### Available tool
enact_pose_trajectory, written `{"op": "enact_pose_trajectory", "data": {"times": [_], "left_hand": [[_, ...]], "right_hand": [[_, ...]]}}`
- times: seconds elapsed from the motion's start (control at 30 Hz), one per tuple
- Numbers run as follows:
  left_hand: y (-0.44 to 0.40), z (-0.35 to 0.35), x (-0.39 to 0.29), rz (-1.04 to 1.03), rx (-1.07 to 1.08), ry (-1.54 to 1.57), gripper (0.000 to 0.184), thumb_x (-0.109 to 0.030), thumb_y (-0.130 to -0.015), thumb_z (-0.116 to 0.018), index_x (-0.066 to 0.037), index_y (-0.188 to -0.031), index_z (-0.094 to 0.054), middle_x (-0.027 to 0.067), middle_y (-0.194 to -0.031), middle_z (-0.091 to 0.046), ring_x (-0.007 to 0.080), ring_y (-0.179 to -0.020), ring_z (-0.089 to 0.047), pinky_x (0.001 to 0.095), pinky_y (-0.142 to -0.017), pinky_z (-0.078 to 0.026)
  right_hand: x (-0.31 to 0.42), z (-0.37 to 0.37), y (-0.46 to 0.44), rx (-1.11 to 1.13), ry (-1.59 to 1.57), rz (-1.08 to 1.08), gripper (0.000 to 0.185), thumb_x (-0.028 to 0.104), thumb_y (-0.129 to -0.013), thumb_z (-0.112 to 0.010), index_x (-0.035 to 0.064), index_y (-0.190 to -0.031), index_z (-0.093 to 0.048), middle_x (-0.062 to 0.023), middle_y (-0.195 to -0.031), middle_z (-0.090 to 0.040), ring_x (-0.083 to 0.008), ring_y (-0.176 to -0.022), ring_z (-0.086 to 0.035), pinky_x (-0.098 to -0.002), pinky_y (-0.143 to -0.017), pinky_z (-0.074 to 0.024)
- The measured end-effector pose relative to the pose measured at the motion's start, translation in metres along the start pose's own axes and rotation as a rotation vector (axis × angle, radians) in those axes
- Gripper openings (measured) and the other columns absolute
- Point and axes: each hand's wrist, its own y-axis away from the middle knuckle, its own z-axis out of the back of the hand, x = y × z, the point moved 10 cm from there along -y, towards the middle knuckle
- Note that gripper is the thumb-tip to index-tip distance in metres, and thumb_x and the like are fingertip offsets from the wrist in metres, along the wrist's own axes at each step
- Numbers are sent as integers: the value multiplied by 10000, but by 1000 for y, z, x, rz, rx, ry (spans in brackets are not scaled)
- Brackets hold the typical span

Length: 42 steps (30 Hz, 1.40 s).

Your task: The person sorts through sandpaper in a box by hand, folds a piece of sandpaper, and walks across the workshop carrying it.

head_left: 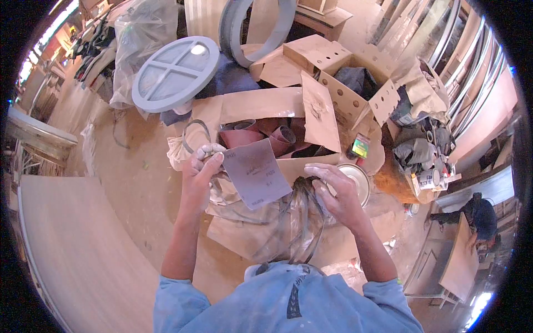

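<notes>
Blue shirt [239, 304] foremost, left grip [202, 166] pinches sheet [257, 174], right grip [337, 191] unclear, near a carton [262, 103] holding reddish-brown rolls [281, 141].

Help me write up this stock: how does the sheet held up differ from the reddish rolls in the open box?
The sheet is flat, while the rolls curl into tubes. The sheet shows a pale printed face; the rolls, a reddish-brown one. The left hand holds the sheet; the rolls lie in the open box.

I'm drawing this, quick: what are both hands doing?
Left hand: closed, pinching the rectangular grey sandpaper sheet.
Right hand: half-open; whether it holds the dark, stringy bundle can't be told.
</notes>
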Motion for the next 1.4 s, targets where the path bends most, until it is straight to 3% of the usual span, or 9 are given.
{"op": "enact_pose_trajectory", "data": {"times": [0.33, 0.5, 0.67, 0.73, 1.0, 1.1, 1.2, 1.27, 1.4], "left_hand": [[24, -65, 118, 244, 345, -126, 270, -183, -959, -649, -49, -1193, -645, 23, -1080, -663, 138, -1028, -619, 314, -910, -503], [-56, -11, 51, -656, -238, -1179, 470, -290, -850, -743, -25, -1224, -640, 184, -1218, -669, 309, -1210, -605, 413, -1041, -455], [-120, 12, 133, -271, 0, -1294, 428, -342, -815, -756, -91, -1154, -681, 180, -1202, -651, 355, -1247, -539, 494, -1108, -367], [-121, 7, 170, -7, 186, -1179, 382, -337, -819, -751, -116, -1124, -692, 159, -1175, -652, 352, -1247, -524, 530, -1122, -334], [-65, -165, 125, -609, 407, -1101, 237, -177, -849, -620, -118, -1058, -717, 142, -1079, -622, 354, -1171, -542, 693, -1106, -215], [-60, -158, 61, -509, 214, -27, 389, -131, -839, -595, -55, -1217, -641, 188, -1184, -610, 388, -1234, -515, 658, -1104, -264], [-74, -211, 142, -174, 746, -973, 397, -151, -903, -590, -53, -1287, -579, 222, -1314, -571, 376, -1275, -521, 446, -1134, -352], [-75, -213, 143, -653, 384, -710, 469, -155, -900, -592, -60, -1354, -524, 252, -1333, -555, 363, -1290, -517, 466, -1119, -377], [-66, -219, 186, -439, 636, -915, 427, -172, -889, -604, -56, -1297, -566, 243, -1323, -564, 359, -1290, -523, 487, -1134, -355]], "right_hand": [[-77, -56, 79, 112, -482, -705, 321, 114, -941, -636, -21, -1232, -656, -81, -1064, -712, -153, -982, -639, -316, -896, -498], [-112, -19, 116, -141, -477, -727, 292, 131, -959, -607, -16, -1202, -674, -55, -1043, -715, -143, -977, -623, -303, -893, -485], [-136, -11, 129, -243, -465, -801, 283, 132, -976, -592, -13, -1207, -669, -52, -1066, -693, -146, -986, -605, -307, -909, -476], [-131, -13, 115, -243, -456, -788, 284, 153, -978, -602, -10, -1202, -668, -48, -1067, -687, -149, -988, -598, -311, -910, -473], [-60, 15, -20, -238, -73, -224, 233, 157, -959, -615, 3, -1127, -662, -85, -1021, -657, -202, -979, -607, -330, -900, -462], [-43, 11, -90, -218, 88, -157, 240, 76, -921, -588, -17, -1131, -656, -132, -1060, -682, -250, -1037, -644, -365, -937, -475], [-38, -28, -153, -45, 112, 13, 306, 13, -881, -544, 3, -1168, -652, -206, -1088, -680, -321, -1092, -658, -377, -973, -479], [-62, -73, -178, 125, 95, 50, 304, 19, -879, -536, 23, -1156, -660, -224, -1041, -686, -348, -1044, -673, -392, -936, -502], [-101, -136, -184, 622, 448, -56, 274, 38, -870, -525, 9, -1101, -668, -234, -923, -704, -415, -899, -689, -478, -847, -530]]}}
